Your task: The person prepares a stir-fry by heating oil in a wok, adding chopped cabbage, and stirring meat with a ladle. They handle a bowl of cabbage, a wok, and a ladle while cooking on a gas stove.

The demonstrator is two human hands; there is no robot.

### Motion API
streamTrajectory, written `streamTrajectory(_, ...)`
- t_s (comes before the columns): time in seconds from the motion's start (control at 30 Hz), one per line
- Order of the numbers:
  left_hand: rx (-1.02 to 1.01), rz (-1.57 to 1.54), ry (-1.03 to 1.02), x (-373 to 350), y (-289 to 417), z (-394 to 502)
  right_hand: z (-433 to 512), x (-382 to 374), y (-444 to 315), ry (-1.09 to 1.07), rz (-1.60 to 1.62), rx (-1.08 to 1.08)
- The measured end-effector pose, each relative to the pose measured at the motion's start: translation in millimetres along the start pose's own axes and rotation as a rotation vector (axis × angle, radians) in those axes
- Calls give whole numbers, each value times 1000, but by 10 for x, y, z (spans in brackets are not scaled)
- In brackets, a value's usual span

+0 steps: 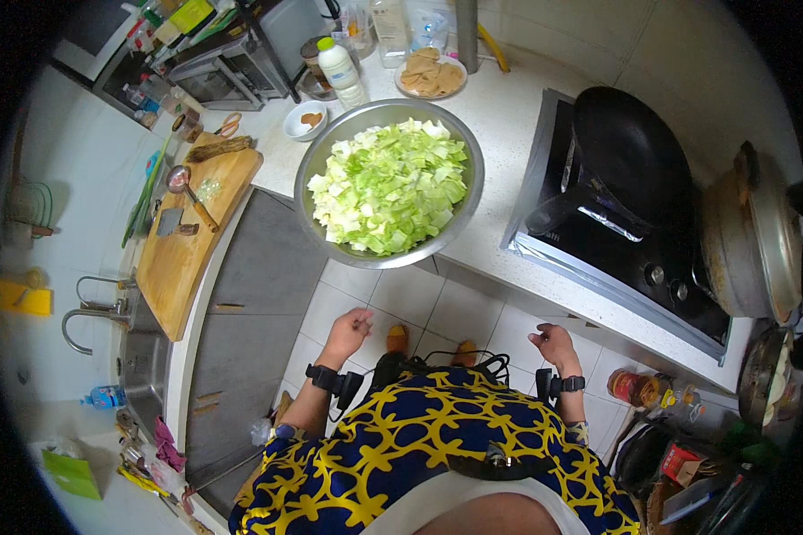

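My left hand (350, 332) hangs over the tiled floor with its fingers loosely curled and nothing in it. On the other side, my right hand (554, 346) is held in the air below the counter edge, bare, thumb and fingers apart. Both wrists wear black straps with small devices. Ahead of me a wide steel bowl (465, 221) sits at the counter corner, its rim overhanging the front edge. Chopped cabbage (391, 187) is heaped in it. Neither hand touches the bowl.
Left, a wooden cutting board (167, 267) bears a cleaver (169, 223) and a ladle (191, 197), near a sink (144, 364). Behind the bowl are a plate of tan slices (431, 72), a white dish (296, 124) and a bottle (340, 67). Right, a wok (632, 154) and lidded pot (736, 241) occupy the stove.
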State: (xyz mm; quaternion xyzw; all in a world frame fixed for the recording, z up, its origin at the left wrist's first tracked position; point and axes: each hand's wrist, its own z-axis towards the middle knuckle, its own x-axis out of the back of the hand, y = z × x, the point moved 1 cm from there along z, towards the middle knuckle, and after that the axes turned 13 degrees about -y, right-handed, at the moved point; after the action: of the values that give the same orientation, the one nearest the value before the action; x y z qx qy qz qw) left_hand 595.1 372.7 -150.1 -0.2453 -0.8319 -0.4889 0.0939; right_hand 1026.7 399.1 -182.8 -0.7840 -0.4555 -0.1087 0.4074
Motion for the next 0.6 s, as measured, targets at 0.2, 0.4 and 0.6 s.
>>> streamTrajectory(0.2, 392, 325, -235, 381, -1623, -145, 110, -478, 462, -5, -44, -167)
streamTrajectory(0.4, 522, -278, -87, 576, -2380, -410, 175, -1122, 1039, -241, -352, 41)
streamTrajectory(0.6, 393, -225, -79, 838, -2701, -470, -59, -1568, 893, -247, 145, 40)
